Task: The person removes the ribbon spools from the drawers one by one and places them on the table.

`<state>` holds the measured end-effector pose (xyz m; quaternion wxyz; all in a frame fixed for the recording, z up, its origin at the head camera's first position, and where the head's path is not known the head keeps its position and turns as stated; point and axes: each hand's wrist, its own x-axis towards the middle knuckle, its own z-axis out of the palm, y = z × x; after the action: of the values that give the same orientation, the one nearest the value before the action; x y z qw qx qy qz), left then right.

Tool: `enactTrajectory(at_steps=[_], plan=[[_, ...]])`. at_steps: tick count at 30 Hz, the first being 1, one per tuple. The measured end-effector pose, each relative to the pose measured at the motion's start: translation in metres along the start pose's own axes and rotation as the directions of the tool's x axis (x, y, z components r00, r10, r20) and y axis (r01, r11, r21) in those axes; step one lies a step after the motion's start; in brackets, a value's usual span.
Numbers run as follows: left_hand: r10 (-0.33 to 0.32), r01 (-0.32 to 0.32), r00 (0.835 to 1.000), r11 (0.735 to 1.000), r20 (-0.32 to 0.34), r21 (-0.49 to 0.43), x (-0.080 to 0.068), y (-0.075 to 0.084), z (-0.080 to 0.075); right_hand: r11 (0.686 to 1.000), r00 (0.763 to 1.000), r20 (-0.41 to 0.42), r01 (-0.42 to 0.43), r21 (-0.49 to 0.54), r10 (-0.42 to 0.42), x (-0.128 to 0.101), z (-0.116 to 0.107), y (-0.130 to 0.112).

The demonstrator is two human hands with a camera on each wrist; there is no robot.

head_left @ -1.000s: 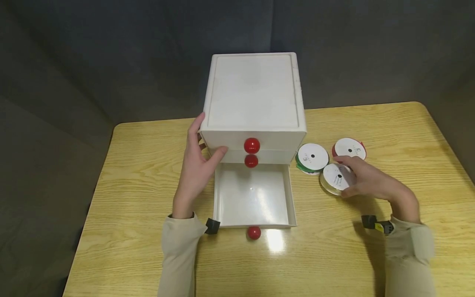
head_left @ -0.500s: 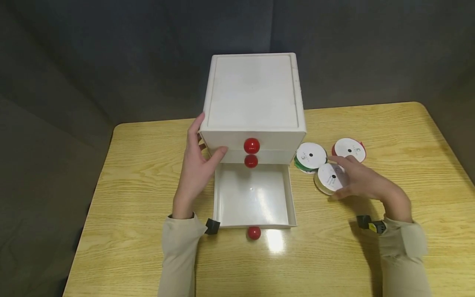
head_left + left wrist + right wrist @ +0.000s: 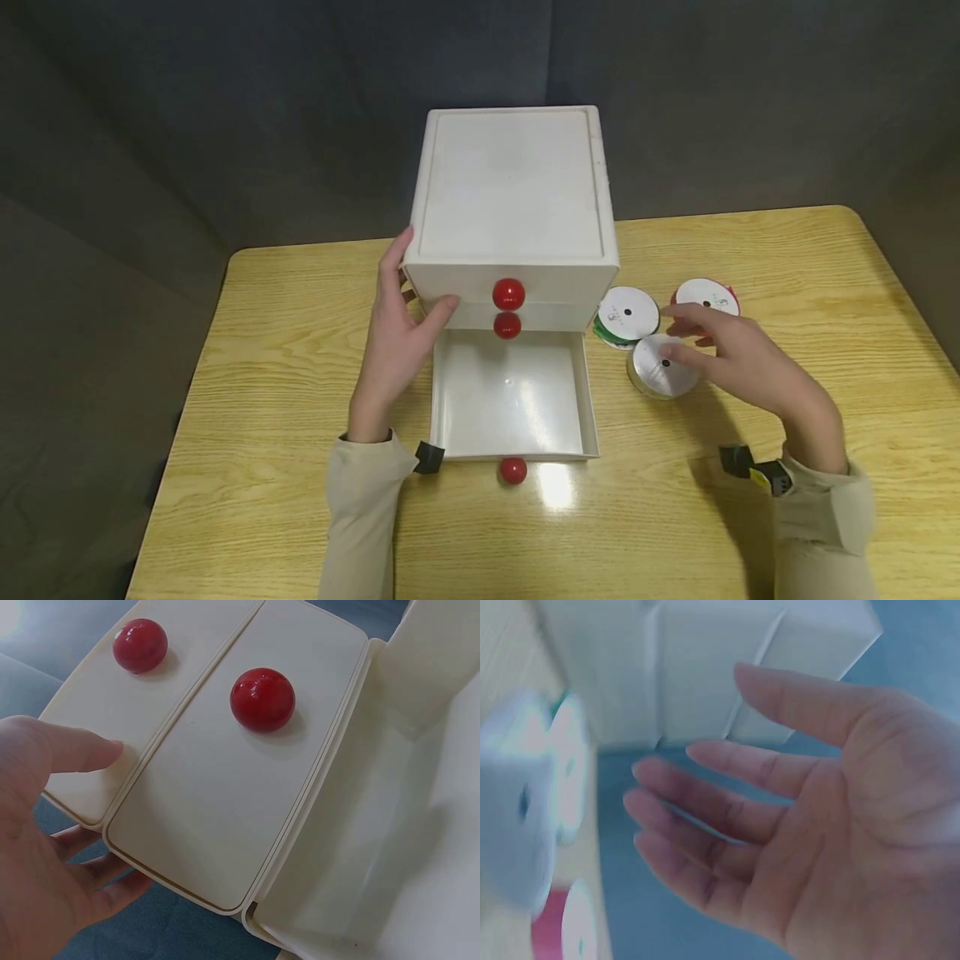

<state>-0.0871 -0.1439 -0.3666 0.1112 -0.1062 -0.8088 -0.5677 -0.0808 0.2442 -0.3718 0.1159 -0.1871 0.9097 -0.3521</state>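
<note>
- Resting against the left front corner of the white drawer box (image 3: 513,187), the left hand (image 3: 395,346) is seen with straight fingers along the box's side and the thumb laid on the top drawer's front; nothing is gripped by it.
- Just right of that thumb, two red knobs (image 3: 261,699) are found on the shut upper drawer fronts, one above the other.
- Below the left hand's thumb, the bottom drawer (image 3: 510,450) is pulled out, with its own red knob at the near edge.
- The right hand (image 3: 738,367) is held relaxed and unclenched above the table (image 3: 262,375), fingers spread; in the wrist view nothing is held in the palm.
- Beside its fingertips, on the side toward the drawer, a gold ribbon spool (image 3: 662,367) lies flat; whether it is touched cannot be told.
- Beyond those fingertips, a green ribbon spool (image 3: 627,315) lies just beside the box.
- A red ribbon spool (image 3: 707,297) lies past the right hand's fingers, partly hidden by them.
</note>
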Motion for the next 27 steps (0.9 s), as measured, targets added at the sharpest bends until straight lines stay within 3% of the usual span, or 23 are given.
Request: enactTrajectory(at_steps=[3,5,9,14,17,22,27], plan=[[-0.001,0.001,1.000,1.000,-0.001,-0.006,0.000,0.001,-0.001,0.994,0.993,0.037,0.111,0.000,-0.110,-0.003,0.007,-0.023],[0.002,-0.002,1.000,1.000,-0.002,-0.009,0.000,0.001,-0.001,0.981,0.974,0.113,0.192,0.032,-0.194,-0.003,0.015,-0.038],[0.014,-0.014,1.000,1.000,0.002,-0.013,0.000,0.000,-0.001,0.952,0.904,0.302,0.277,0.126,-0.303,-0.003,0.034,-0.062],[0.026,-0.026,1.000,1.000,0.005,-0.010,0.000,-0.001,-0.001,0.937,0.834,0.429,0.293,0.190,-0.348,-0.003,0.057,-0.083],[0.028,-0.028,1.000,1.000,0.005,-0.007,0.000,-0.001,-0.001,0.944,0.823,0.462,0.280,0.177,-0.331,-0.003,0.068,-0.091],[0.023,-0.023,1.000,1.000,0.007,-0.004,0.001,-0.001,-0.001,0.957,0.836,0.469,0.270,0.104,-0.287,-0.006,0.078,-0.102],[0.022,-0.022,1.000,1.000,0.007,-0.006,0.001,0.000,-0.001,0.955,0.814,0.503,0.273,0.113,-0.292,-0.009,0.085,-0.110]])
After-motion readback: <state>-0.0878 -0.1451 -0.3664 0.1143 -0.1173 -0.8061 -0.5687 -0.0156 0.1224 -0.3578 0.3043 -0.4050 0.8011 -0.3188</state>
